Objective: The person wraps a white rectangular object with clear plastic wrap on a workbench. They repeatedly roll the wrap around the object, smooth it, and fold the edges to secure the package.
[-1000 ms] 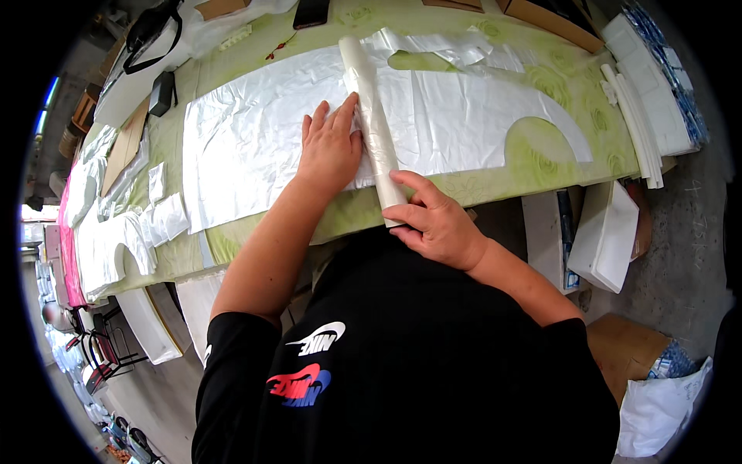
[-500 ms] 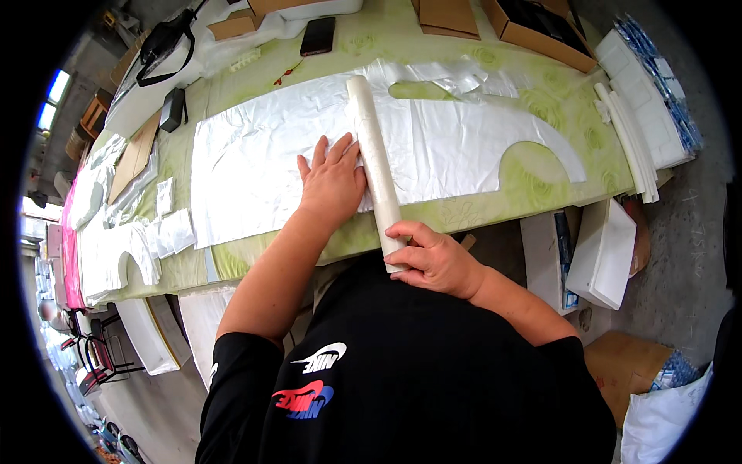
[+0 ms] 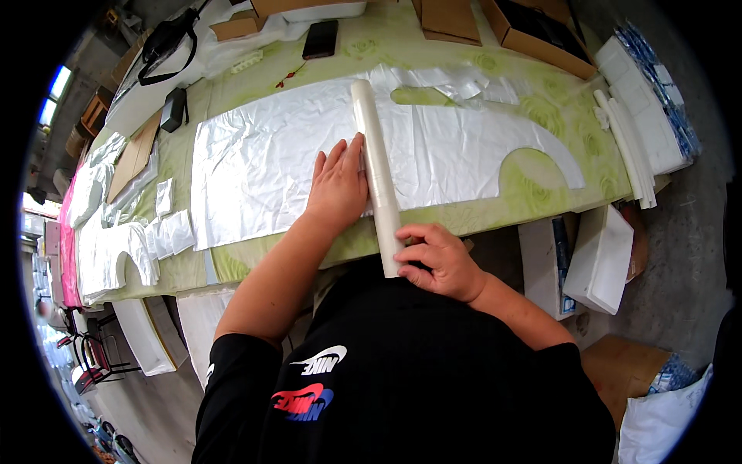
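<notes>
A thin white plastic sheet (image 3: 263, 170) cut like an apron, with curved cut-outs toward its right end, lies spread over the green patterned table cover. Across it lies a long pale roll (image 3: 376, 166), whose near end juts past the table's front edge. My left hand (image 3: 338, 184) rests flat on the sheet, fingers stretched out and the index fingertip against the roll's left side. At the near end, my right hand (image 3: 442, 261) has its curled fingers and thumb on the roll's right side. What its fingertips do underneath is hidden.
Along the far side are a phone (image 3: 320, 40) and a cardboard box (image 3: 537, 35). White tubes (image 3: 630, 155) lie at the right end, by a foam box (image 3: 638, 100). Folded white plastic pieces (image 3: 124, 247) and cardboard (image 3: 135, 157) lie left. Foam boxes (image 3: 599, 259) stand below the table.
The roll has turned slightly, and my right fingers have slid from over its top to its right side. My left hand has shifted a little right, its fingers closer together.
</notes>
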### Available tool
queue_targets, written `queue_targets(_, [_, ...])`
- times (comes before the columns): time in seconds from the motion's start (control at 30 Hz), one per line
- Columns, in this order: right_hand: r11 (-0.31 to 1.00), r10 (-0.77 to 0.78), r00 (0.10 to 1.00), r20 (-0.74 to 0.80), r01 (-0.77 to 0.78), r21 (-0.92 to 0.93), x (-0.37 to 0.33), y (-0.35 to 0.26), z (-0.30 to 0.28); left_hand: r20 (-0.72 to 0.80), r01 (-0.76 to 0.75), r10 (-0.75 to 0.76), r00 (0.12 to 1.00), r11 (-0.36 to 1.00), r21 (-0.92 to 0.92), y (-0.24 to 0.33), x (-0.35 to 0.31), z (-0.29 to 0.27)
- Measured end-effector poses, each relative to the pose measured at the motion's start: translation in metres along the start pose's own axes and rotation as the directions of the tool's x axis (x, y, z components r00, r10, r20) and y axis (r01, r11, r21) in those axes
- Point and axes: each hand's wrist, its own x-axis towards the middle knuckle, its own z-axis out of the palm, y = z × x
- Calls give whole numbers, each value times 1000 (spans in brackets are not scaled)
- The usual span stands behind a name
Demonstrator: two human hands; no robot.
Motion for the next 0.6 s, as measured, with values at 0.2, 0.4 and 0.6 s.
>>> queue_targets(0.2, [985, -82, 995, -50, 73, -155, 36, 1, 9, -41, -53, 57, 998, 995, 83, -9, -1, 6])
queue_targets(0.4, [936, -78, 995, 56, 92, -341, 59, -12, 12, -67, -349, 346, 936, 936, -47, -18, 9, -26])
queue_targets(0.6, [957, 12, 965, -263, -87, -277, 74, 7, 22, -110, -348, 331, 937, 907, -235, -31, 9, -34])
